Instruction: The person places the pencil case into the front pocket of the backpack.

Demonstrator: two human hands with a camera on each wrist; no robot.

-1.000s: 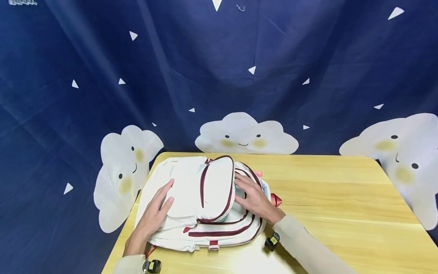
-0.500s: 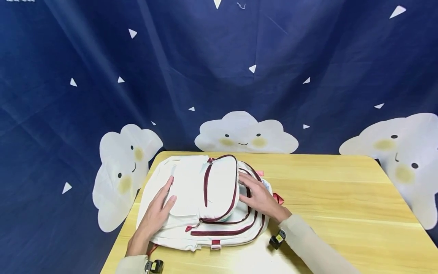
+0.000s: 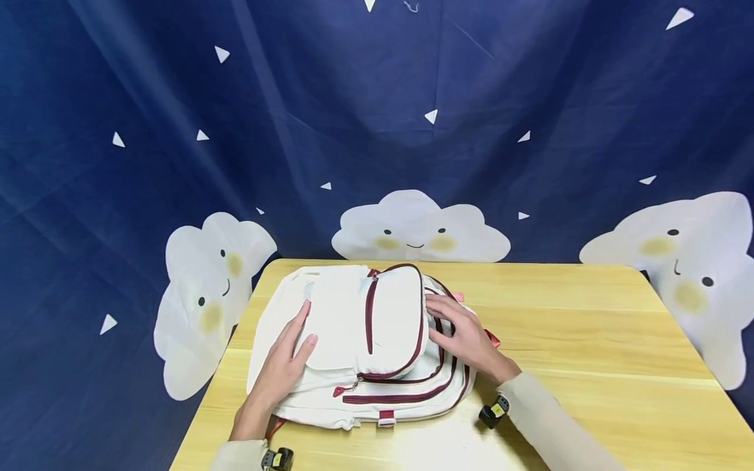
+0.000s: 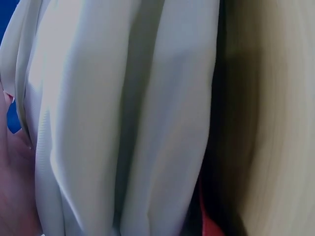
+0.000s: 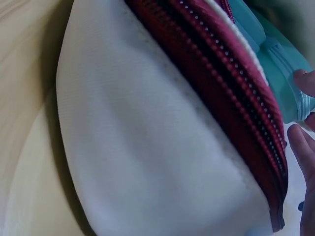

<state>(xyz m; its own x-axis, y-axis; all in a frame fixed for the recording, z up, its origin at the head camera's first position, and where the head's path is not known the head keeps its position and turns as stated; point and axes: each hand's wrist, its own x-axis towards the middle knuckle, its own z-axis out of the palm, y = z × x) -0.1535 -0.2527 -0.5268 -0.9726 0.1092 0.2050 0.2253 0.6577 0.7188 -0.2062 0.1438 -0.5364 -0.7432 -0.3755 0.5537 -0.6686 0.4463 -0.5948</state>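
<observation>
A white backpack with dark red zips lies on its back on the table. My left hand rests on its left part, fingers extended over the white fabric; folds of that fabric fill most of the left wrist view. My right hand is at the right end of the raised front pocket, fingers bent at its edge. In the right wrist view, fingertips of this hand hold the ridged end of a teal plastic object; most of it is hidden by the pocket. An unzipped dark red zip crosses that view.
The wooden table extends to the right of the backpack. Behind it hangs a dark blue curtain with white clouds and triangles. A red zip pull and a red side tab lie along the near side.
The backpack has slid a little to the right across the table. Both hands have shifted right with it, keeping much the same places on it.
</observation>
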